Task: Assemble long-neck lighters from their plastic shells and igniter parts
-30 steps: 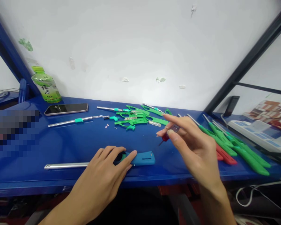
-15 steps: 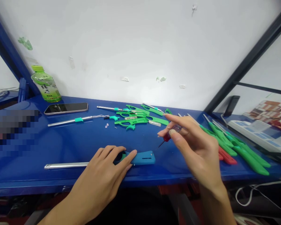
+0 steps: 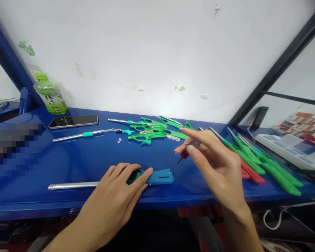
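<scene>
Our one container in plain view is the clear bottle [image 3: 51, 96], which stands upright at the back left of the blue table [image 3: 99, 154], its green cap on; it looks yellow-green low down, but we cannot tell the level of any drink behind the label. Our left hand [image 3: 118, 196] lies back up over the middle of the blue lighter [image 3: 161, 177], fingers bent across it and thumb on the near side, holding it flat near the table's front edge, with its long metal tube [image 3: 73, 186] pointing left. Our right hand [image 3: 220, 168] is raised to the right of it, wrist coming up from below, thumb and fingers pinching the red screwdriver [image 3: 185, 153]; the thin shaft slants down left to the small hole at the lighter's right end, though we cannot tell whether the tip touches. We count one bottle, one phone [image 3: 73, 121] lying flat beside it, one screwdriver, one blue lighter and two tiny pale pieces [image 3: 119, 140] in the middle. Two red handles [image 3: 253, 173] lie to the right, partly under several green lighters [image 3: 280, 175]. The open green shells [image 3: 147, 136] overlap at the back, too tangled for us to number surely.
</scene>
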The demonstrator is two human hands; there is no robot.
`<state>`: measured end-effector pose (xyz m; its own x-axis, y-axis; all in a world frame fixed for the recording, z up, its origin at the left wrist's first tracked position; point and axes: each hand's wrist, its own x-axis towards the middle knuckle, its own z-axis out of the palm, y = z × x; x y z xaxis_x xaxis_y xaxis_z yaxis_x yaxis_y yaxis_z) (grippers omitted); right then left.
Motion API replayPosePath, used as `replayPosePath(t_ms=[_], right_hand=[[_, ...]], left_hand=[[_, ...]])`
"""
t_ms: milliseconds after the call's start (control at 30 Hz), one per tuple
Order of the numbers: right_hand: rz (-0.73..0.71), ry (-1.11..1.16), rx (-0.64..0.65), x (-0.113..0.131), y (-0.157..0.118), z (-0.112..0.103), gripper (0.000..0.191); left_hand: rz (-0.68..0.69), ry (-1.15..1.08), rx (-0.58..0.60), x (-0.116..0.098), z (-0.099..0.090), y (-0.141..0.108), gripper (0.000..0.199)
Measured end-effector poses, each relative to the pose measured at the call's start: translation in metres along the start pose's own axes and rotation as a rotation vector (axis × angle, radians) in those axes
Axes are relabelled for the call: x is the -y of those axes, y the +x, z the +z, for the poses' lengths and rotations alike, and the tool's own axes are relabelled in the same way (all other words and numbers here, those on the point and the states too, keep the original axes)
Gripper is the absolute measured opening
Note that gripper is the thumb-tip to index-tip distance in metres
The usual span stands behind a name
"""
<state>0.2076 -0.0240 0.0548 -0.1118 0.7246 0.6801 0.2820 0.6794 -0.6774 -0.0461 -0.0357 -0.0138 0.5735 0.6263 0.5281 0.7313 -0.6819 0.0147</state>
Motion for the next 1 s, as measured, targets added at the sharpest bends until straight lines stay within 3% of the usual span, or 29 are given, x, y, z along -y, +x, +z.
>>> replayPosePath(t_ms=[433,633,733,833,1000], right_hand=[[0.0,0.016,0.052,0.0,0.001,0.0,0.038],[-0.011,-0.016,-0.1,-0.006,0.002,0.009,0.015],[-0.069,-0.072,-0.119,-0.007,0.002,0.011,0.022],[-0.037,-0.036,-0.082,-0.006,0.001,0.01,0.032],[-0.088,-0.018,-0.127,-0.008,0.003,0.012,0.02]], left_hand=[[0.011,0.002,-0.001,0.0,0.001,0.0,0.04],[0.01,0.015,-0.012,0.001,0.002,-0.001,0.041],[0.008,0.02,-0.016,0.001,0.001,0.0,0.04],[0.009,0.015,-0.029,0.0,0.001,0.001,0.039],[0.0,0.018,-0.026,0.001,0.002,0.0,0.04]])
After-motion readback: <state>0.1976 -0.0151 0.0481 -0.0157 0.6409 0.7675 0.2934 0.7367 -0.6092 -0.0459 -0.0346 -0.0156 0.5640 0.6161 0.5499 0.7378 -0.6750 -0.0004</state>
